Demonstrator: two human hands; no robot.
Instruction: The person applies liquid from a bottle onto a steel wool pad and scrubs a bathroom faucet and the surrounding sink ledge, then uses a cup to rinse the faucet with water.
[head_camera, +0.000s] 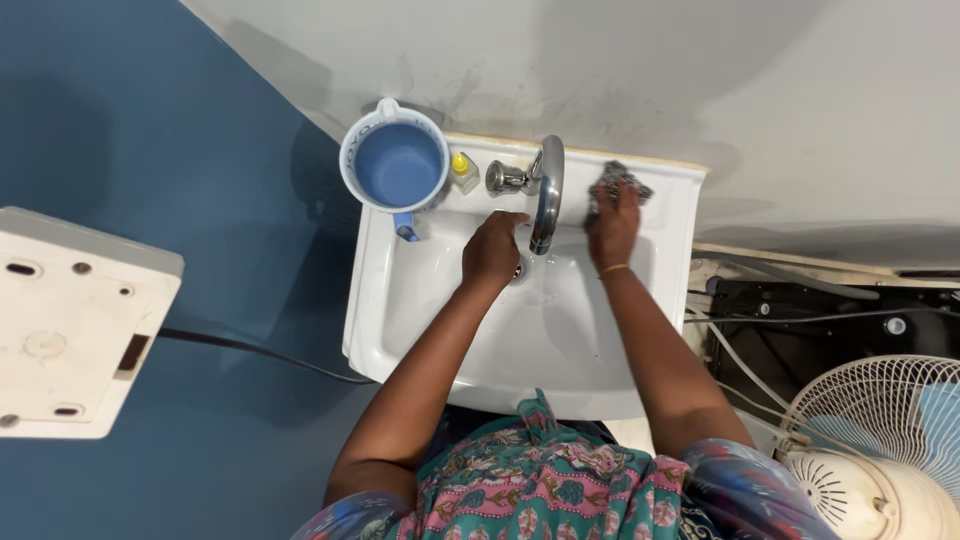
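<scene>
White porcelain fills the middle of the view: a sink (400, 320) set against a pale wall, with a chrome tap (546, 195) arching from its back ledge toward the basin. The right hand (613, 225) lies palm-down at the ledge's one o'clock corner, fingers curled over a dark mottled cloth (618, 180) and pressing it flat to the porcelain, a grip that suits rubbing more than carrying. The cloth sits just right of the tap, bunched under the fingertips with its edges showing beyond them. The left hand (492, 250) reaches into the basin at about eleven o'clock from the drain, knuckles up and fingers bent loosely near the spout's tip; it seems to hold nothing, though its fingertips are hidden beneath the tap, so I cannot be sure. A blue jug (396, 165) stands on the ledge's ten o'clock corner, upright and out of the hands' way, with a small yellow-capped bottle (461, 172) just beside it. Far left, at nine o'clock, is a white box (75, 320) with a black cable; a fan (880, 450) sits at four o'clock.
</scene>
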